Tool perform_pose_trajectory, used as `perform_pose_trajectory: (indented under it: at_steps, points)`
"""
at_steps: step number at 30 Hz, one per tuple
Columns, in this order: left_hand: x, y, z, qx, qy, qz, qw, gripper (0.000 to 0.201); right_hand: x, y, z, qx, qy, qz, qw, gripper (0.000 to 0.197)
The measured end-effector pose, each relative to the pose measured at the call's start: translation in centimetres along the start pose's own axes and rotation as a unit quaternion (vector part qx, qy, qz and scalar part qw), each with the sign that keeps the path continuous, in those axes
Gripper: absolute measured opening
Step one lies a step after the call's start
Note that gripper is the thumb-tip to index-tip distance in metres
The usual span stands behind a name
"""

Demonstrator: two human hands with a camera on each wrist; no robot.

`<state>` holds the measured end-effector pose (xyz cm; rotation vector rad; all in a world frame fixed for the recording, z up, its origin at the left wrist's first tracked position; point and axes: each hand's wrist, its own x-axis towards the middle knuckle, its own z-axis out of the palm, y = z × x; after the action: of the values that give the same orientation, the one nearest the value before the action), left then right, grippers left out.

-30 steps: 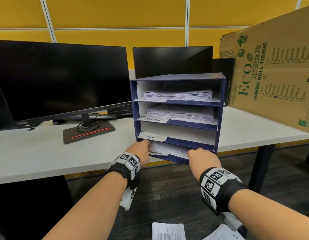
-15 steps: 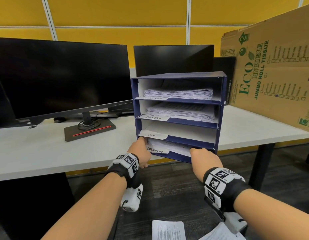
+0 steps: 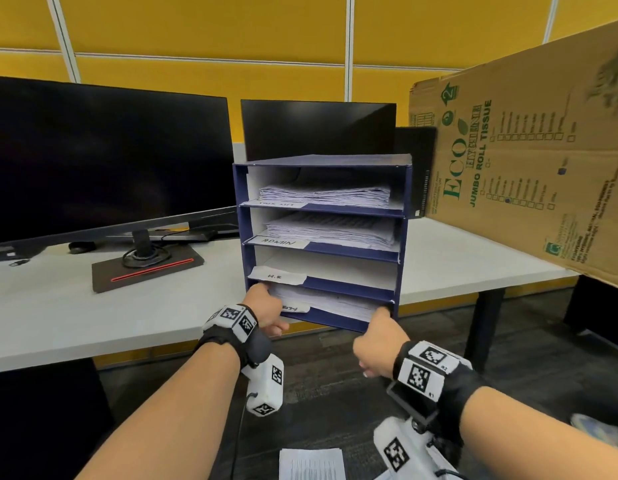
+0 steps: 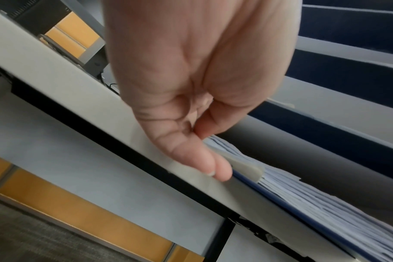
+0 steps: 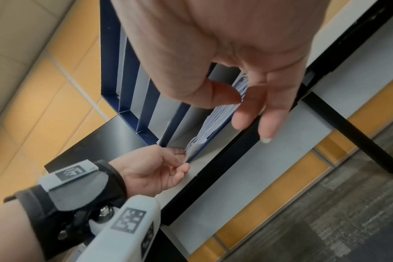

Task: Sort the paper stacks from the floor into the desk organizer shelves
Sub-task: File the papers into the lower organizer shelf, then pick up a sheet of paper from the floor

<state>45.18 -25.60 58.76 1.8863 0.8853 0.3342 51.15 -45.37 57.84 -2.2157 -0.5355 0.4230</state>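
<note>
The blue desk organizer [image 3: 403, 237] stands at the white desk's front edge. Paper lies on its top two shelves, the "H.R" shelf [image 3: 335, 268] is bare, and a paper stack [image 3: 335, 304] lies on the bottom shelf. My left hand [image 3: 266, 308] is at that stack's left front corner. Its thumb [image 4: 204, 130] touches the top sheets [image 4: 303, 191] and its fingers [image 4: 213, 168] lie nearly straight on the taped label at the shelf lip. My right hand [image 3: 377, 341] is just in front of the stack's right corner. Its fingers [image 5: 267, 113] are straight and off the paper [image 5: 220, 113].
More sheets [image 3: 311, 464] lie on the dark carpet below my arms. A large monitor [image 3: 103, 161] and its base [image 3: 148, 268] stand left of the organizer, with a second screen [image 3: 318, 129] behind it. A big cardboard box [image 3: 529, 161] rests on the desk [image 3: 93, 317] at the right.
The paper stack has slid deeper into the bottom shelf. My right hand has drawn back toward me from the stack's right corner, while the left hand stays at the left corner.
</note>
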Motion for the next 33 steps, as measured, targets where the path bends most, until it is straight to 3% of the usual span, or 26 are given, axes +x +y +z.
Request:
perform_pose_trajectory:
  at_steps: [5,15,18,20,24,28,33]
  points:
    - [0.0,-0.3,-0.3,0.004,-0.011,0.011,1.0,0.052,0.3,-0.2,0.4,0.069,0.001,0.009,0.998,0.054]
    - [-1.3,0.0,-0.4,0.018,-0.01,0.012,1.0,0.062,1.0,0.4,0.4,0.011,0.016,0.007,1.0,0.043]
    - [-2.3,0.1,-0.4,0.046,0.016,0.023,0.999,0.062,1.2,0.5,0.7,-0.001,0.011,0.023,1.0,0.068]
    - [-3.0,0.2,-0.6,0.057,0.027,0.028,0.998,0.064,0.9,0.3,0.8,-0.005,0.009,0.025,1.0,0.072]
    - [-5.1,-0.1,-2.1,0.096,-0.008,0.032,0.995,0.061,-0.8,-0.6,-0.2,-0.043,0.009,-0.015,0.999,0.033]
    - [-9.2,-1.2,-3.9,0.173,-0.055,0.01,0.983,0.05,-3.7,-1.4,-0.1,-0.057,-0.043,-0.071,0.995,0.024]
    - [-13.3,-4.2,-5.8,0.194,-0.038,-0.017,0.98,0.041,-6.0,-1.5,1.9,-0.118,-0.149,-0.089,0.978,0.019]
